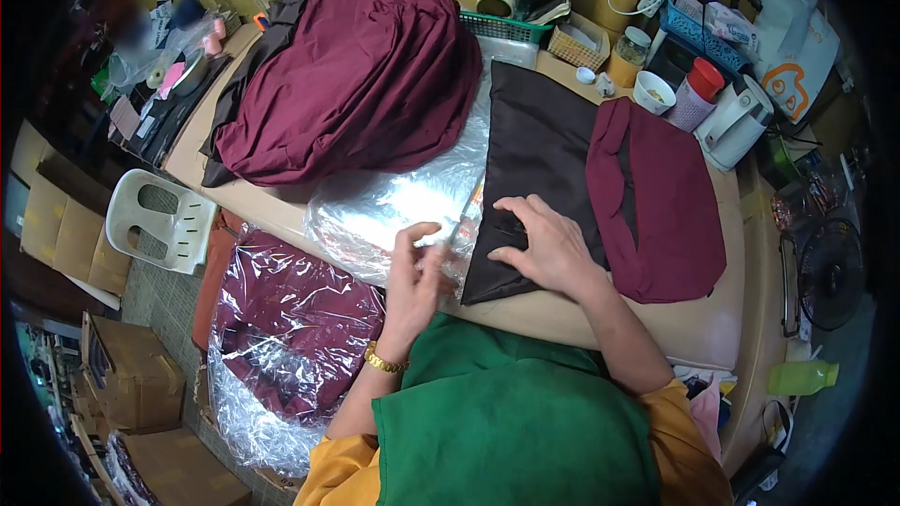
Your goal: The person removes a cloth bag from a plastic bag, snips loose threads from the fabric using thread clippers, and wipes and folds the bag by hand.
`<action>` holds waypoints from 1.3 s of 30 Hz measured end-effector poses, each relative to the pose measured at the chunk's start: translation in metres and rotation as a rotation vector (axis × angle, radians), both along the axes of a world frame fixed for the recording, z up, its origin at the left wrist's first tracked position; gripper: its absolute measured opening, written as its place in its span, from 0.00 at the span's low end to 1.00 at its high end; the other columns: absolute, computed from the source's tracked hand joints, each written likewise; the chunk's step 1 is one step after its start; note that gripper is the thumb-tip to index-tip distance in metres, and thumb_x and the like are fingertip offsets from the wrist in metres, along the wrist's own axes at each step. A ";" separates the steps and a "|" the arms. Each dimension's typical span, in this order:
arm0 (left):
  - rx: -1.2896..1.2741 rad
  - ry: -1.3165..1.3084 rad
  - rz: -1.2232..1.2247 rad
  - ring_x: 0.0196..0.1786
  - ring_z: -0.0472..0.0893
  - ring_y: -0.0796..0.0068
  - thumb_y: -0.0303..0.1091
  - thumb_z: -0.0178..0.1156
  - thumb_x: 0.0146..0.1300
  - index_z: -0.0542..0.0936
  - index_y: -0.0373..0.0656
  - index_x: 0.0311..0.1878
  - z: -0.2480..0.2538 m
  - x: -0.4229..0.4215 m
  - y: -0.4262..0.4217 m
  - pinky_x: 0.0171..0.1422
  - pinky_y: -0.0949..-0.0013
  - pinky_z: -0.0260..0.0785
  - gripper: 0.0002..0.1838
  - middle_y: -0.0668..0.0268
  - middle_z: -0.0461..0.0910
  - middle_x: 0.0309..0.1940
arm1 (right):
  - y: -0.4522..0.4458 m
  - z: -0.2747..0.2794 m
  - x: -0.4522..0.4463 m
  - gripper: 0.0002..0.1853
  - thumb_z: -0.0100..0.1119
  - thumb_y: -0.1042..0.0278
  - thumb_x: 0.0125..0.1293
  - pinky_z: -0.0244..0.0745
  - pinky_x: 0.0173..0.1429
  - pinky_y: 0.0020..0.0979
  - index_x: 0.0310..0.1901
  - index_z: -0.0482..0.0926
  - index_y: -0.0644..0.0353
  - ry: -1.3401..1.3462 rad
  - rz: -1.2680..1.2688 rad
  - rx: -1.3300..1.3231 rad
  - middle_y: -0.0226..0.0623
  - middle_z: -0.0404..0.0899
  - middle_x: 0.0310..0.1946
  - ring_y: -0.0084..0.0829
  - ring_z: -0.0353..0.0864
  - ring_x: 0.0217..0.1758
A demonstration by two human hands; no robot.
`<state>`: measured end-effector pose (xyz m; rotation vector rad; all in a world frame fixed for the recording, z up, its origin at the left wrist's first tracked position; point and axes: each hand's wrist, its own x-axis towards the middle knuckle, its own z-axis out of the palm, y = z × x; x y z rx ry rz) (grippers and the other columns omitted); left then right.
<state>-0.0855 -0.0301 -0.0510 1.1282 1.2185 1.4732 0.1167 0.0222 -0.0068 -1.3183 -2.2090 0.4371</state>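
My right hand (553,248) rests on a flat dark brown cloth (544,141), thumb and fingers apart, with nothing gripped between them. Left of that cloth, my left hand (412,286) hovers over or touches clear plastic wrapping (403,197); its fingers are bent and apart, with blurred tips. I cannot tell whether it touches the plastic. A folded maroon cloth (670,197) lies against the dark cloth's right side, a dark strip showing in its fold. Behind my left hand sits a large heap of maroon fabric (366,84) with dark fabric along its edge.
Below the table's left edge, maroon fabric in clear plastic (291,319) stands near a white plastic chair (164,220). Cardboard boxes (131,375) line the floor. At the back right are a glass jar (633,44), a bowl (653,92) and an electric kettle (736,122).
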 end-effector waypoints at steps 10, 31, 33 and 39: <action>-0.200 0.622 -0.380 0.22 0.69 0.74 0.39 0.62 0.69 0.82 0.33 0.32 0.001 -0.010 -0.005 0.31 0.66 0.67 0.16 0.61 0.73 0.16 | 0.044 -0.072 0.018 0.12 0.69 0.72 0.59 0.68 0.34 0.38 0.32 0.73 0.64 0.238 -0.058 0.077 0.42 0.76 0.26 0.42 0.78 0.29; -0.177 -0.556 -0.240 0.37 0.85 0.78 0.36 0.55 0.75 0.79 0.39 0.38 -0.003 -0.027 -0.012 0.43 0.78 0.80 0.12 0.61 0.83 0.41 | -0.028 0.017 -0.021 0.13 0.72 0.66 0.55 0.75 0.40 0.39 0.41 0.82 0.58 0.095 0.150 -0.015 0.35 0.73 0.37 0.39 0.81 0.35; -0.160 -0.540 -0.235 0.39 0.84 0.76 0.37 0.55 0.75 0.79 0.39 0.38 -0.005 -0.027 -0.012 0.45 0.77 0.80 0.12 0.62 0.83 0.39 | -0.031 0.013 -0.023 0.13 0.71 0.65 0.55 0.75 0.42 0.41 0.39 0.80 0.58 0.026 0.185 0.004 0.35 0.72 0.38 0.38 0.82 0.37; -0.142 -0.491 -0.242 0.37 0.84 0.79 0.36 0.53 0.77 0.78 0.38 0.39 0.002 -0.026 -0.014 0.45 0.77 0.79 0.12 0.62 0.83 0.39 | -0.033 0.003 -0.030 0.11 0.70 0.67 0.55 0.75 0.42 0.40 0.38 0.80 0.58 -0.011 0.139 0.121 0.36 0.72 0.38 0.37 0.82 0.36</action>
